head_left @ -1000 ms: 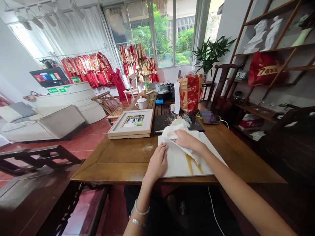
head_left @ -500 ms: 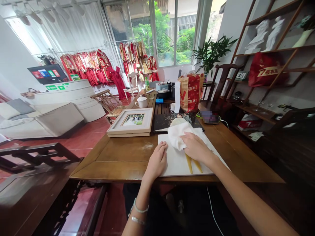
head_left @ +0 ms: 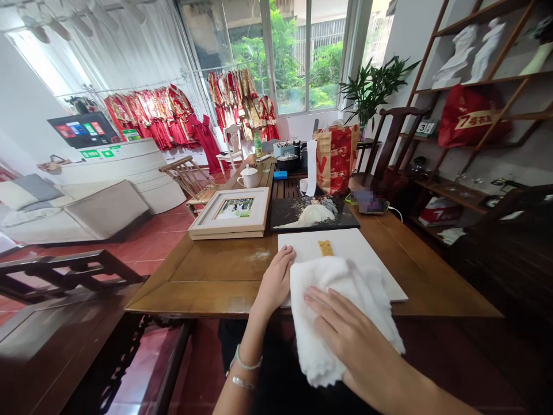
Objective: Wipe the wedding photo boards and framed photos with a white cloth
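A white board [head_left: 298,246] lies at the front edge of the table. Along its left side rests my left hand [head_left: 279,275], fingers stretched out. My right hand [head_left: 345,328] is on a white towel [head_left: 341,274], fingers spread over the cloth and thumb side out of sight; the towel covers the near part of the board and hangs past the table edge. Just beyond the towel shows the top of a flat yellow piece [head_left: 325,248] with small dark marks; its lower part is covered.
Behind the board lies a dark picture panel [head_left: 345,216]. Stacked frames [head_left: 207,222] sit to the left, with a white lidded cup [head_left: 248,177] behind. A paper bag [head_left: 337,161] and a phone with a cable [head_left: 367,203] are at the right on the wooden table [head_left: 207,288].
My right hand has drawn the towel toward me, from the board's far part over its near edge. The yellow legs are now covered and its top shows. My left hand stays put.
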`<action>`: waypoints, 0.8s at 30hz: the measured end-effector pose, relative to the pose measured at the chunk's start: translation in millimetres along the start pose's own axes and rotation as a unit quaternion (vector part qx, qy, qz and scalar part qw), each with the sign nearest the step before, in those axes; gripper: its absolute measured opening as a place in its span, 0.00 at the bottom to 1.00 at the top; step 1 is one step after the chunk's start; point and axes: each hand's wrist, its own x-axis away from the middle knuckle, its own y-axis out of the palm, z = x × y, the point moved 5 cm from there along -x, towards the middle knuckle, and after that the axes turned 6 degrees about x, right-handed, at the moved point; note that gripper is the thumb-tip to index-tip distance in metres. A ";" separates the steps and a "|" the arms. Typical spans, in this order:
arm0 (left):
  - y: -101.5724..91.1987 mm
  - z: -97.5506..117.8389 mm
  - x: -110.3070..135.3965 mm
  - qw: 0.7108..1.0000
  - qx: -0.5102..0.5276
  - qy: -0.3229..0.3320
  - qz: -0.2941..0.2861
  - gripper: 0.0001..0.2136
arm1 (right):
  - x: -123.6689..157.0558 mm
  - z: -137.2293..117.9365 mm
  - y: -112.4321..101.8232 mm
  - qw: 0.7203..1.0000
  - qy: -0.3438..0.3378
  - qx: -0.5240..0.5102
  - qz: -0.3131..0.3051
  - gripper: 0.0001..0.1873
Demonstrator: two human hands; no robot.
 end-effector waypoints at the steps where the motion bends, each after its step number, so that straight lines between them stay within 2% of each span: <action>1: 0.7 -0.3 0.4 1.000 -0.006 0.003 0.000 0.17 | 4.2 4.9 -2.4 1.000 0.000 -0.002 0.006 0.36; 4: 2.2 -1.2 0.8 1.000 -0.024 0.003 -0.008 0.18 | 5.2 37.0 -8.6 0.998 0.038 0.004 0.049 0.31; 7: 2.3 -1.8 0.6 0.999 -0.031 0.005 -0.011 0.19 | -6.2 88.6 -7.5 0.992 0.101 0.018 0.077 0.30; 10: 1.9 -2.7 0.4 0.999 -0.033 0.008 -0.008 0.18 | -22.6 144.2 1.0 0.983 0.173 -0.001 0.052 0.30; 13: 2.3 -3.6 0.3 0.999 -0.037 0.009 -0.010 0.18 | -38.7 175.6 6.0 0.978 0.205 -0.006 0.044 0.33; 16: 2.8 -3.8 0.0 0.999 -0.038 0.011 -0.011 0.18 | -50.3 171.9 9.5 0.980 0.194 -0.009 0.035 0.38; 19: 2.9 -3.7 -0.5 0.999 -0.034 0.011 -0.005 0.18 | -51.3 141.9 11.5 0.991 0.131 -0.014 0.007 0.40; 24: 2.5 -3.1 -0.3 1.000 -0.030 0.005 -0.003 0.18 | -17.3 87.7 0.1 0.999 0.022 -0.021 -0.037 0.43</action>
